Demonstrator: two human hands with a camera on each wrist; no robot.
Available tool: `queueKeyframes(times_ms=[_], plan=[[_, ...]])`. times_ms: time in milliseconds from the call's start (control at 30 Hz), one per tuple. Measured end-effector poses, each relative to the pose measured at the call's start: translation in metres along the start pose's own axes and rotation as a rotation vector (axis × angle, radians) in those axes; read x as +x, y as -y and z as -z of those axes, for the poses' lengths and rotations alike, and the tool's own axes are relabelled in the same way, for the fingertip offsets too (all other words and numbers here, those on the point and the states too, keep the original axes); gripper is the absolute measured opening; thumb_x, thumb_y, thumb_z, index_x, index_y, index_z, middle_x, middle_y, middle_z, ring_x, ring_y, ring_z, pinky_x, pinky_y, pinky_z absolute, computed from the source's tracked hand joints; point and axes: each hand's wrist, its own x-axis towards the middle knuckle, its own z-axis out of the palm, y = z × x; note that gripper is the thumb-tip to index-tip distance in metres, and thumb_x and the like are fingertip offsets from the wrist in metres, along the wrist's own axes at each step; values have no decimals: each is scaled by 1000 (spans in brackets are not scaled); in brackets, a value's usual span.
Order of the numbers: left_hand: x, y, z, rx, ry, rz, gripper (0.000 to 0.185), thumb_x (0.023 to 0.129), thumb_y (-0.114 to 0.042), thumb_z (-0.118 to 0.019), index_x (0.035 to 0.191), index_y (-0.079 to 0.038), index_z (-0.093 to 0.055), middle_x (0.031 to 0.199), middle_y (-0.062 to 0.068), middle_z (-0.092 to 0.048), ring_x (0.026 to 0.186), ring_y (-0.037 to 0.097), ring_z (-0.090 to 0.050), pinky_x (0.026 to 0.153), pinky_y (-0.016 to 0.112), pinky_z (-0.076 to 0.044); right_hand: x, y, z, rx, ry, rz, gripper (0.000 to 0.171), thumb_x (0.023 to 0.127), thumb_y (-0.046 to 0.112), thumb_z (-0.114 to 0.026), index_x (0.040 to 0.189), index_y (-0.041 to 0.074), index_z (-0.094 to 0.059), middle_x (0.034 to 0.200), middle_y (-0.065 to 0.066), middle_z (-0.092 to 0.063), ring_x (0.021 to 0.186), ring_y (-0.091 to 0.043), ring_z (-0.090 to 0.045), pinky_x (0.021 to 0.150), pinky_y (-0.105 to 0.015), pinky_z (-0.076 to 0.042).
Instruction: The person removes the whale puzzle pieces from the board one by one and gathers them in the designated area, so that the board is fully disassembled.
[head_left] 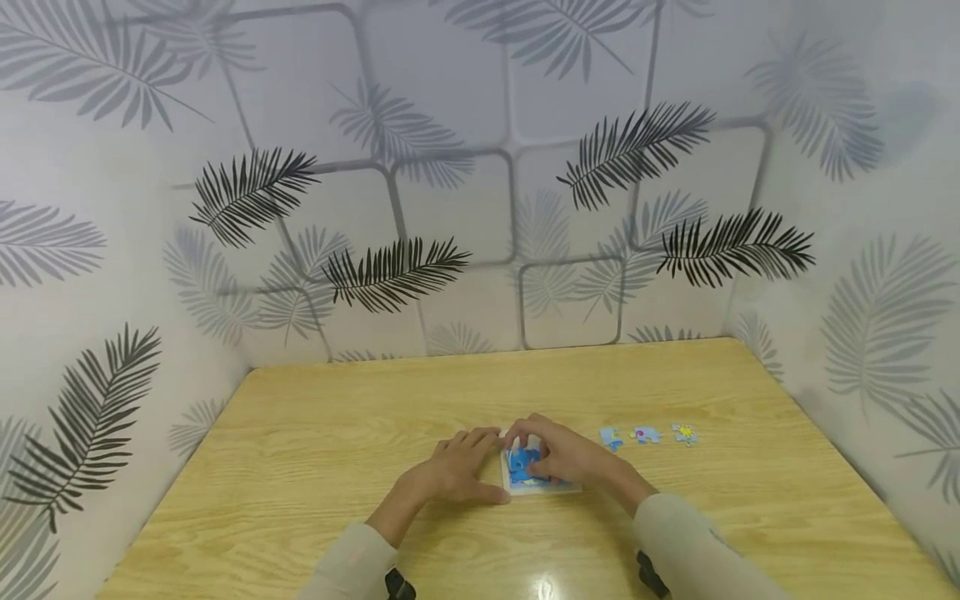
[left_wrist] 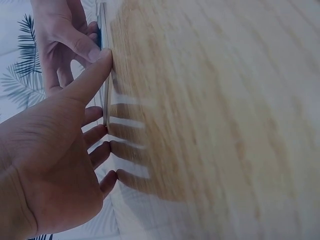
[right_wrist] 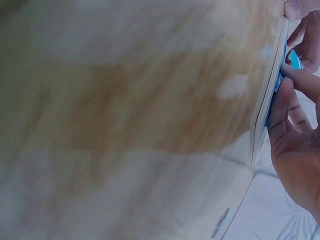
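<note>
A small jigsaw puzzle board (head_left: 547, 489) with a pale rim and a blue picture lies flat on the table. My left hand (head_left: 461, 471) is at its left side, fingers spread and fairly straight, with the thumb touching the near edge. In the left wrist view, that hand's thumb (left_wrist: 92, 75) reaches along the board's edge. Over the board, my right hand (head_left: 562, 450) has bent fingers and pinches a blue puzzle piece (head_left: 519, 463) against the picture. A teal bit of a piece (right_wrist: 295, 60) stands up beside the right fingers; the fingers partly hide the picture.
To the right of the board, a blue piece (head_left: 611, 437), a piece with a pink mark (head_left: 646, 434) and a sun piece (head_left: 685, 432) lie in a row on the wooden table (head_left: 337, 433). A leaf-patterned wall (head_left: 465, 208) rises behind the table.
</note>
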Motion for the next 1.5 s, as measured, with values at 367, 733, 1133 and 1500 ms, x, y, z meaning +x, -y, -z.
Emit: queueKeyframes(times_ms=[367,733,1133,1500], plan=[[-7,-10,10,-4,31,-1,86,87,-61,-61,154,-18,-28,160,6,-21,144,35,-23,110,62,-23,-2,-1,-2,-20,-29,-34,30,90,4,-68,116,16,-60,110,-9,-49,71,-17,-54,58,-29,-52],[-1,-12,9,12,31,-17,85,88,-61,-59,154,-19,-28,161,6,-20,146,34,-20,111,61,-22,-11,5,14,1,15,-23,25,89,8,-69,114,12,-64,103,-11,-55,76,-18,-63,62,-30,-56],[-4,-6,6,41,15,14,84,86,-60,-63,153,-20,-30,160,4,-22,146,32,-21,112,58,-24,-41,-8,43,-118,-179,5,28,86,17,-75,114,21,-70,103,-1,-64,74,-16,-59,59,-28,-51],[-9,-11,13,16,37,9,84,88,-57,-63,154,-18,-28,161,6,-19,147,35,-18,113,59,-20,-69,-29,65,-55,-226,-21,28,86,21,-75,114,19,-69,104,-7,-61,59,-10,-50,48,-24,-42]])
